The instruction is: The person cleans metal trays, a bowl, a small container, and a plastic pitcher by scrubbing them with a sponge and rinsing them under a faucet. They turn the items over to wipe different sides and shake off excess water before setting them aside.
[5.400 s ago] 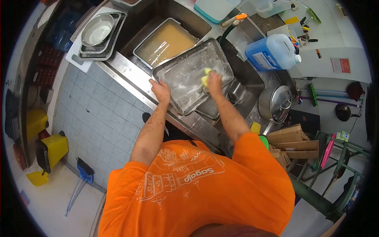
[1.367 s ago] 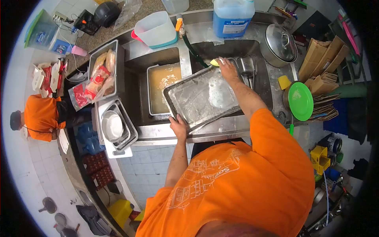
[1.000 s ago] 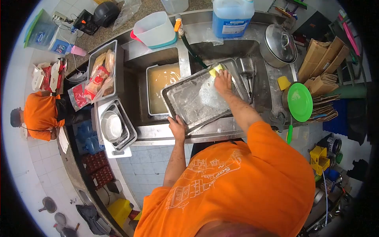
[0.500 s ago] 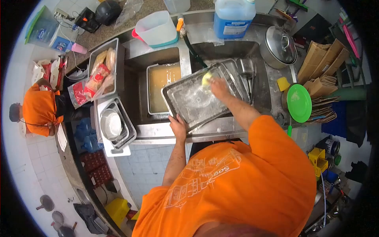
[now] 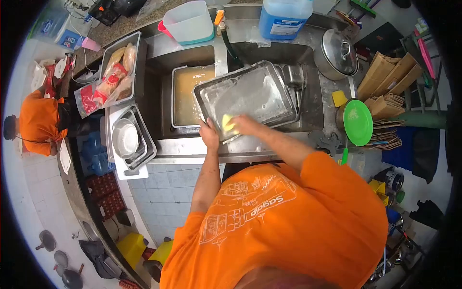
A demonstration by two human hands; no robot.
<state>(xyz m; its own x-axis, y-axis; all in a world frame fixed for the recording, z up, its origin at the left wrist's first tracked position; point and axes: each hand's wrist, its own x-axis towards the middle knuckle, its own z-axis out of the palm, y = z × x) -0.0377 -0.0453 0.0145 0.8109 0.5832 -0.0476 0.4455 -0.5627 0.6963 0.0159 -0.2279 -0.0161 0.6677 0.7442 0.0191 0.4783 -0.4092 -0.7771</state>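
A rectangular metal baking tray (image 5: 264, 96), wet and streaked with suds, lies tilted across the double sink. My left hand (image 5: 210, 136) grips its near left corner, fingers partly hidden by the rim. Pressed to the tray near that corner is a yellow sponge (image 5: 227, 122), held in my right hand (image 5: 246, 125). Beneath and beside the tray in the right basin are a metal container (image 5: 293, 76) and other metalware, partly covered. In the left basin sits a rectangular pan (image 5: 185, 91) of cloudy brownish water.
A faucet with a dark hose (image 5: 231, 50) stands between the basins. Stacked metal pans (image 5: 127, 139) and a bin of bagged food (image 5: 137, 72) are at left. A lidded pot (image 5: 337, 55), yellow sponge (image 5: 339, 98) and green plate (image 5: 357, 123) stand right. Another person (image 5: 41, 123) works far left.
My right hand has moved the sponge from the tray's upper middle down to its near left corner. The tray's angle has shifted slightly, with my left hand still on its edge.
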